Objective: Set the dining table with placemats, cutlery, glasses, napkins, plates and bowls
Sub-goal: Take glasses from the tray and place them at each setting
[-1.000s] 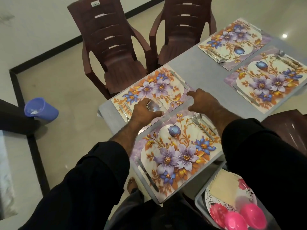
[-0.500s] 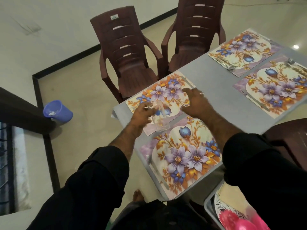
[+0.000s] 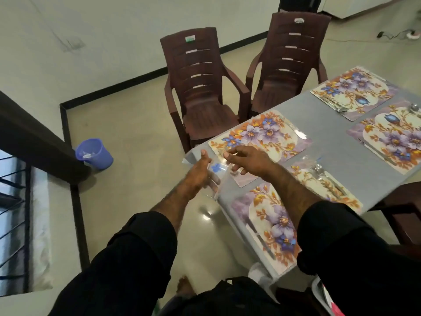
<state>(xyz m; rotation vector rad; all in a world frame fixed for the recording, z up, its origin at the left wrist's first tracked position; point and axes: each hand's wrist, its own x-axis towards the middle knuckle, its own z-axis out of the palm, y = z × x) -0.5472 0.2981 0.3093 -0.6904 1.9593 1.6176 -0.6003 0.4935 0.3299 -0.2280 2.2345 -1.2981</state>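
The person wears a black top whose loose sleeves, the left sleeve [image 3: 127, 254] and the right sleeve [image 3: 337, 242], are pushed up to about the elbow, leaving both forearms bare. Dark clothing covers the lap [image 3: 227, 297]. A bare foot [image 3: 184, 286] shows below.

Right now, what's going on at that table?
A person is setting a grey dining table that has four floral placemats with cutlery on them. Both hands are at the table's near-left corner: the left hand holds a clear glass, blurred, and the right hand hovers next to it over the far-left placemat. Another clear glass appears to stand by the nearest placemat. No plates, bowls or napkins are laid yet.
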